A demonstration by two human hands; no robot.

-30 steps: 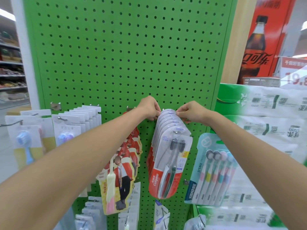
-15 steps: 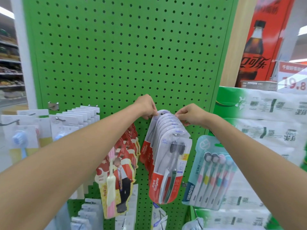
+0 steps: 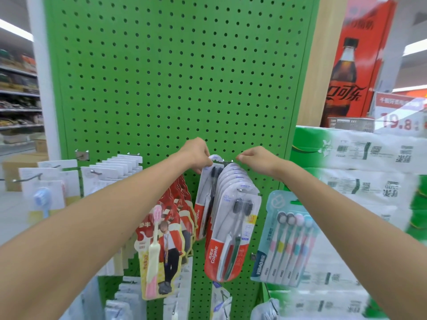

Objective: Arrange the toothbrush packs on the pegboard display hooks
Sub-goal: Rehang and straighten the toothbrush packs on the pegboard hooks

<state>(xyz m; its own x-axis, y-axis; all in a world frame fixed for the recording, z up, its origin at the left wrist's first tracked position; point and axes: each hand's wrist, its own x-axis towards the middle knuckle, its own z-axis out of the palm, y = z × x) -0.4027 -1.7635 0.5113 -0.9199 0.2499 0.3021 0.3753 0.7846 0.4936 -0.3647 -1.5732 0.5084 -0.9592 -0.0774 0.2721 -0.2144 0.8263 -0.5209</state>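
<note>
The Colgate toothbrush packs [image 3: 233, 227] are hung in a row on a hook [image 3: 223, 160] at the middle of the green pegboard [image 3: 173, 77], their fronts turned toward the camera. One rear pack [image 3: 203, 192] is drawn apart from the rest and tilted to the left, its lower end swung toward the neighbouring goods. Its top edge is pinched by the left grip [image 3: 198, 155], whose fingers are curled close against the board at the hook's root. The front end of the hook appears to be pinched by the right grip [image 3: 256, 158], with the fingertips closed together just above the top of the row. A short bare length of the hook is seen between the two.

To the left of the row, red-and-yellow packs [image 3: 166, 239] with a pink brush in front are hung beside it, and farther left white card packs [image 3: 115, 172] are carried on other hooks. To the right, a pale blue pack of five pastel brushes [image 3: 286, 239] is hung just beside the row. Further packs are seen low on the board, blurred. Beyond the board's right edge, green-and-white bagged goods [image 3: 358, 158] are stacked, with a wire basket [image 3: 351, 123], a price sign [image 3: 397, 116] and a red cola poster [image 3: 346, 77] above them.
</note>
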